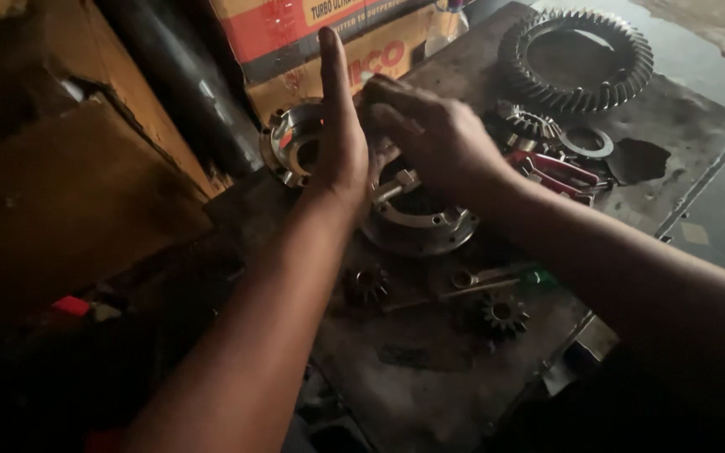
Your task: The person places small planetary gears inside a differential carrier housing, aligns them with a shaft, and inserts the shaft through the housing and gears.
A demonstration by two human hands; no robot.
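Two small dark bevel pinion gears (367, 283) (501, 315) lie nearest on the greasy metal tabletop (430, 386). Beyond them, both hands meet over one round flanged steel differential case half (417, 220): the left hand (339, 134) flat, fingers straight; the right hand (430, 130) curled on top. A second case half (291, 143) sits behind; one large ring gear (576, 59) lies farther away.

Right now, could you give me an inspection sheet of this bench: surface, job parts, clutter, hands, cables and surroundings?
Surface: dark, stained metal bench.
Job's things: flanged gear housing with a cross pin; second housing half behind.
Clutter: ring gear, two small bevel gears, red pliers, washer, green screwdriver.
Hands: left hand flat, upright beside the housing; right hand on top, grip hidden.
Cables: nothing seen.
Surroundings: cardboard boxes, concrete floor.
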